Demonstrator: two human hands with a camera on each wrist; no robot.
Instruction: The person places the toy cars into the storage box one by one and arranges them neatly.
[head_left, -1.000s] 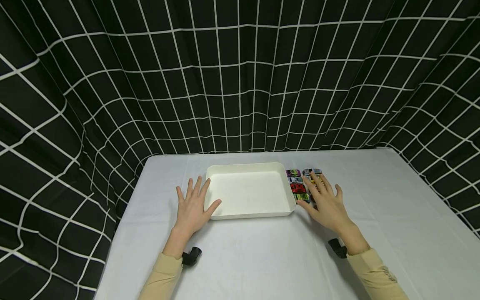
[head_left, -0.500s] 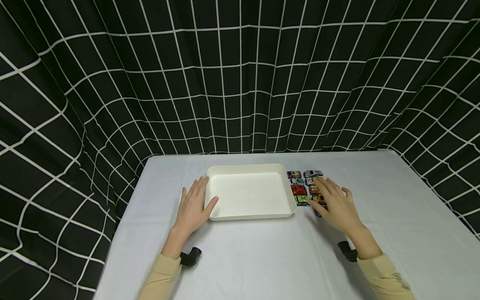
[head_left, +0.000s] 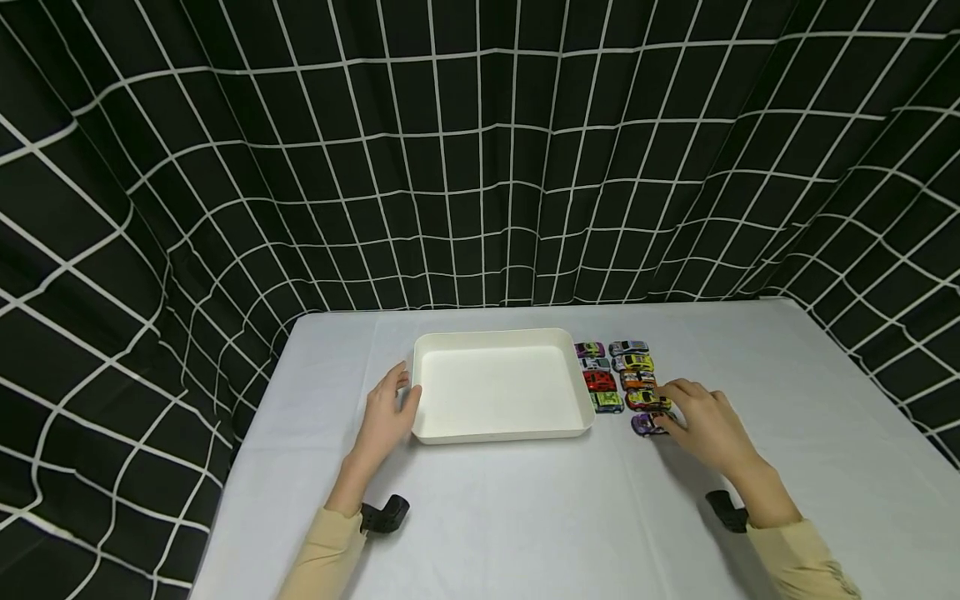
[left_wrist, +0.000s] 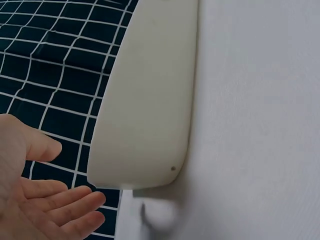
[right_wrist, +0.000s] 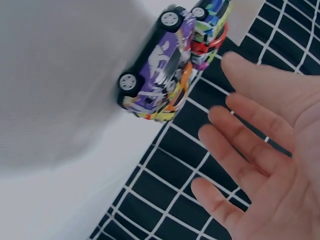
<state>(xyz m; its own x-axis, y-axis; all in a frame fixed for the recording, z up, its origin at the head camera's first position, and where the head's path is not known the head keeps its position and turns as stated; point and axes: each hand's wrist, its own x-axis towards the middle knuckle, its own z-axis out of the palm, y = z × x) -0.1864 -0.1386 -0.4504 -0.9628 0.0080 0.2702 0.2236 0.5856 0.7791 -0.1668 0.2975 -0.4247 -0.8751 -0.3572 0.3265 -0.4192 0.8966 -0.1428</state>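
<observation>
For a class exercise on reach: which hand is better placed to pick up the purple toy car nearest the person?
The right hand, I'd judge: it is empty and close beside the purple toy car. The left hand is across the white tray from it.

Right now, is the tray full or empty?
Empty. In the head view, the tray shows bare white inside; the cars sit outside it.

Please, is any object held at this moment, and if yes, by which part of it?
Nothing is held: the left hand is beside the white tray, the right hand near the purple toy car.
</observation>
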